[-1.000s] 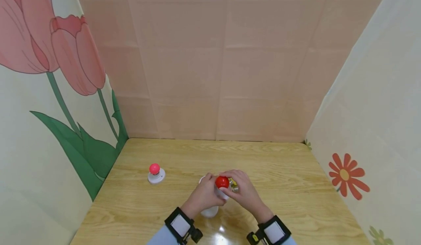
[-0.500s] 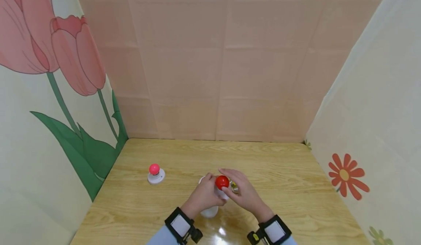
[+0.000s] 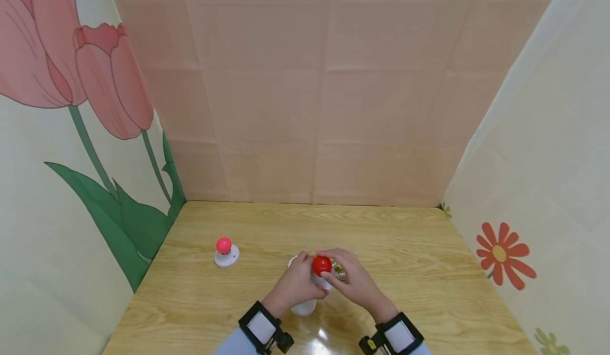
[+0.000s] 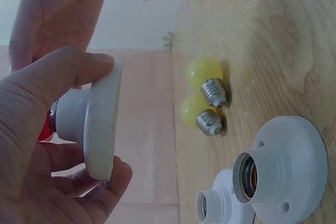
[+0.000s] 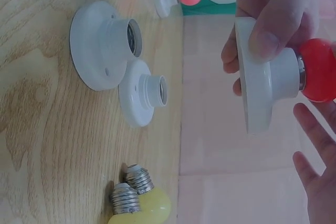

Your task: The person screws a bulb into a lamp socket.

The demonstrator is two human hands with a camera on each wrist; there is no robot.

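Observation:
My left hand [image 3: 297, 281] grips a white lamp holder [image 4: 102, 124] by its round base, raised above the table and tilted in the left wrist view. A red light bulb [image 3: 321, 265] sits in the holder's socket, with a little of its metal screw base showing. My right hand [image 3: 350, 275] has its thumb and fingertips around the red bulb; its other fingers stretch out below the bulb in the right wrist view. Two yellow bulbs [image 4: 205, 74] lie on the table beyond the hands, partly hidden by my right hand in the head view.
Two white lamp holders without bulbs, a nearer one [image 5: 102, 45] and a farther one [image 5: 139, 93], stand on the wooden table [image 3: 405, 249]. Farther left stands a holder with a pink bulb [image 3: 224, 245]. Printed cloth walls border the table at the back and sides.
The right hand's fingers spread a little from the red bulb half a second ago and have come back around it. My left hand and the lamp holder stay nearly still.

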